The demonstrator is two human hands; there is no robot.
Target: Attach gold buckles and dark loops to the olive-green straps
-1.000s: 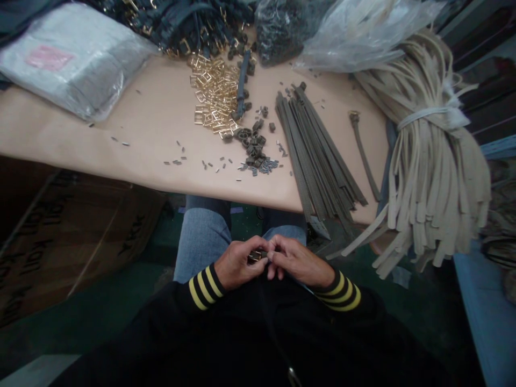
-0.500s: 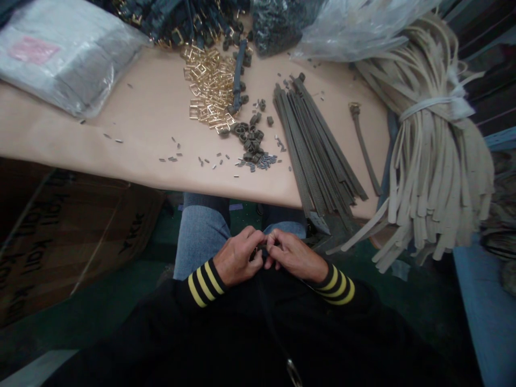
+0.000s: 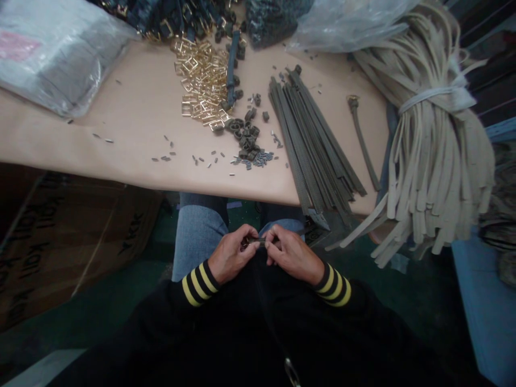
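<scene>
Paper-topped surface (image 3: 121, 91) ahead, out past the work; small dark metal fitting (image 3: 253, 242) held crosswise, midway between left hand (image 3: 233, 255) and right hand (image 3: 291, 255), fingers (image 3: 274, 235) of both pinched shut on it.

The light is dim and soft, with no lamp in view, and the pale table (image 3: 121, 115) is the brightest area, while the floor (image 3: 133, 279) and carton (image 3: 72, 236) below it fall into deep shadow. Small glints show on the brass buckles (image 3: 201, 80), and a milky glare lies across the plastic bag (image 3: 56, 64), but the black sleeves (image 3: 193, 317) sink to near-solid dark with little detail. Wide-angle distortion bows the table's edge and stretches the frame's corners, the strap bundle (image 3: 437, 161) softens toward the right edge, and the left hand (image 3: 231, 255) and right hand (image 3: 292, 255) look slightly blurred, with grainy, muted shadows.
</scene>
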